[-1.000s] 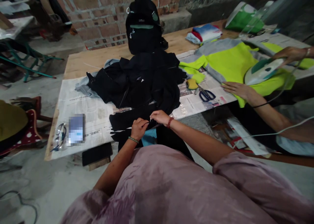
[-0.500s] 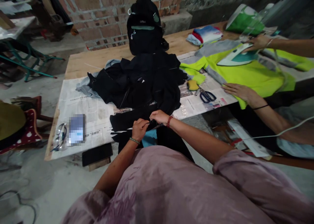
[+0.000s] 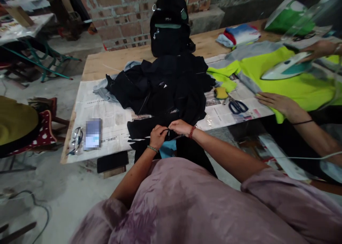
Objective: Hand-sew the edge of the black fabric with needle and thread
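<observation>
My left hand and my right hand are close together at the table's front edge, both with fingers pinched. Between the fingertips runs a small dark piece of black fabric, which belongs to or lies against the strip at the edge; its exact end is hidden by my fingers. Just beyond lies a heap of black garments on newspaper. Under my hands, in my lap, a patch of light blue cloth shows.
Scissors and a yellow sponge-like piece lie right of the heap. A co-worker's hand holds an iron over a yellow-green garment. A phone and glasses rest at left; a black backpack stands behind.
The whole view has shifted, so the table things appear further right. My hands stay pinched together at the black fabric. The co-worker's iron has moved right on the garment.
</observation>
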Demonstrator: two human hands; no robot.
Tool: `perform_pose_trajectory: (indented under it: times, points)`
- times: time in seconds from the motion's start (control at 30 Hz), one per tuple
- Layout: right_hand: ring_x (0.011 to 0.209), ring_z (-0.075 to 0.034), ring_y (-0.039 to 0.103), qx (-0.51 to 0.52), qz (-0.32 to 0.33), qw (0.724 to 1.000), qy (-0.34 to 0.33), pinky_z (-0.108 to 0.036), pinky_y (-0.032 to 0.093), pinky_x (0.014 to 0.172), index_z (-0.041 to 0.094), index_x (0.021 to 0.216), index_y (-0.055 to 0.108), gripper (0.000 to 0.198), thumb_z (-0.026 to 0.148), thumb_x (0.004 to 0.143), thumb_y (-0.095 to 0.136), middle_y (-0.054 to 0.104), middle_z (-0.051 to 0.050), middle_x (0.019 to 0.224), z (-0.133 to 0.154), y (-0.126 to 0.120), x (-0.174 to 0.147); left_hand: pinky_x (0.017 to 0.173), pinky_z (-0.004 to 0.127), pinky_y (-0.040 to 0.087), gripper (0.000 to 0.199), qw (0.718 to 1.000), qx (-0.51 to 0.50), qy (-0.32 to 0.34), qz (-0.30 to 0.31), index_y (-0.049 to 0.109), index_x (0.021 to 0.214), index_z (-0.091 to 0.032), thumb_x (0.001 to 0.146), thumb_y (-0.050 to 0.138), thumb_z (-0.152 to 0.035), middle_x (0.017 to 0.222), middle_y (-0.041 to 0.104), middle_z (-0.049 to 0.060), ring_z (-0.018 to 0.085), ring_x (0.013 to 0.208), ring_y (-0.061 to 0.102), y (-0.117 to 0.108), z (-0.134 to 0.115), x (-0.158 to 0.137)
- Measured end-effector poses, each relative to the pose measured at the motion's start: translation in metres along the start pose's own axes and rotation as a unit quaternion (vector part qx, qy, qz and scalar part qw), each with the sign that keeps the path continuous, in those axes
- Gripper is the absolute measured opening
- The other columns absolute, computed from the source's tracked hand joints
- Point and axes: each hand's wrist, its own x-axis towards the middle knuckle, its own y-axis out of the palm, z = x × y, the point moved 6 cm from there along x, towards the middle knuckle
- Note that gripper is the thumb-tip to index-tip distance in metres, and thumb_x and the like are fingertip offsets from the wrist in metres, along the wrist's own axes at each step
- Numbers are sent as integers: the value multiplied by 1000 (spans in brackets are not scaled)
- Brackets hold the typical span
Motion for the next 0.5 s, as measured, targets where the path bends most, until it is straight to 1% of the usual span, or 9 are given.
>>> perform_pose_trajectory:
  times: [0.17, 0.27, 0.37, 0.43, 0.5]
  points:
    - [30, -2, 25, 39, -15, 999, 8, -17, 18, 33, 15, 63, 52, 8, 14, 71, 52, 30, 10, 35, 1, -5, 1, 67, 26, 45, 10, 1000, -24, 7, -3, 66, 79, -19, 75, 59, -15, 73, 58, 2, 13, 70, 55, -2, -1, -1]
    - [29, -2, 23, 6, -11, 1000, 13, -17, 16, 32, 14, 60, 52, 10, 11, 69, 51, 30, 10, 36, 4, -2, -2, 66, 26, 45, 10, 1000, -29, 7, -4, 66, 79, -19, 75, 59, -15, 73, 58, 2, 12, 70, 55, -3, -1, -2]
    - [29, -1, 25, -51, 15, 999, 12, -16, 17, 32, 14, 59, 52, 10, 12, 69, 52, 32, 9, 37, 7, 3, -4, 65, 25, 45, 9, 999, -34, 4, 0, 66, 78, -19, 75, 59, -15, 72, 58, 1, 12, 69, 55, -4, -2, -1]
    - [31, -2, 30, -73, 34, 997, 4, -16, 20, 32, 14, 64, 55, 9, 14, 71, 52, 38, 8, 40, 9, 3, -4, 65, 24, 45, 8, 999, -42, -3, 2, 66, 77, -19, 75, 59, -16, 71, 58, 1, 11, 69, 54, -5, -1, 0]
    - [34, -4, 37, -77, 20, 997, -15, -16, 26, 34, 14, 76, 60, 10, 17, 74, 50, 46, 6, 47, 12, -5, -2, 63, 23, 44, 7, 999, -51, -19, 2, 66, 76, -18, 75, 59, -18, 71, 57, 1, 11, 68, 54, -6, 0, 2]
